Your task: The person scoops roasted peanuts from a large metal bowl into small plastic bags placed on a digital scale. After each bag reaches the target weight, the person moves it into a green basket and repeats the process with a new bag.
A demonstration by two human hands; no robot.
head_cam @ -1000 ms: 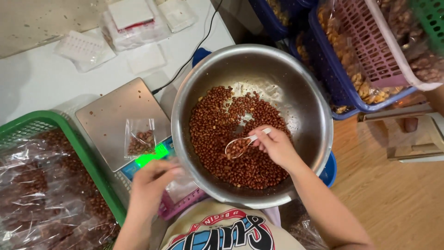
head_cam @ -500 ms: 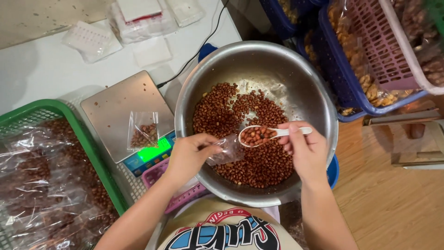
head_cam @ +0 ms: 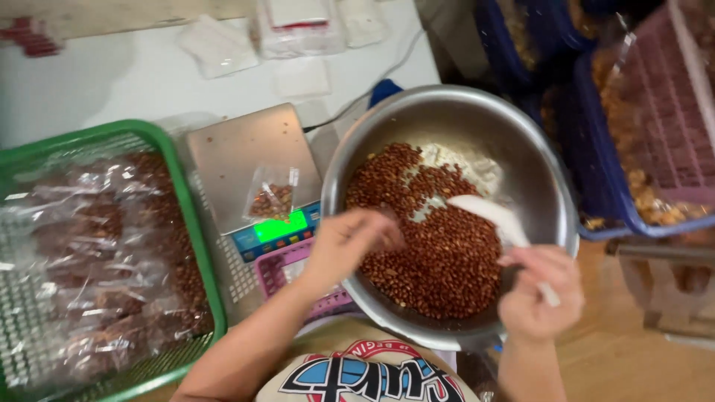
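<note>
Peanuts (head_cam: 439,246) fill a steel bowl (head_cam: 547,179) beside a scale (head_cam: 249,160); the right hand (head_cam: 540,294) grips a white scoop (head_cam: 495,223), the left hand (head_cam: 346,246) pinches what seems a small bag, blurred. A tilted scoop could spill nuts over the rim.

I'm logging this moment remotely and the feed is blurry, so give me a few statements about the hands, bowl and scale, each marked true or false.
1. The right hand holds a white scoop over the metal bowl. True.
2. The bowl is filled with white rice only. False: it holds mostly reddish-brown peanuts, with a small whitish patch near the far side.
3. The left hand rests on the green basket. False: it is at the bowl's near-left rim.
4. A small clear bag with a few nuts lies on the scale. True.
5. The green basket holds packed bags. True.
</note>
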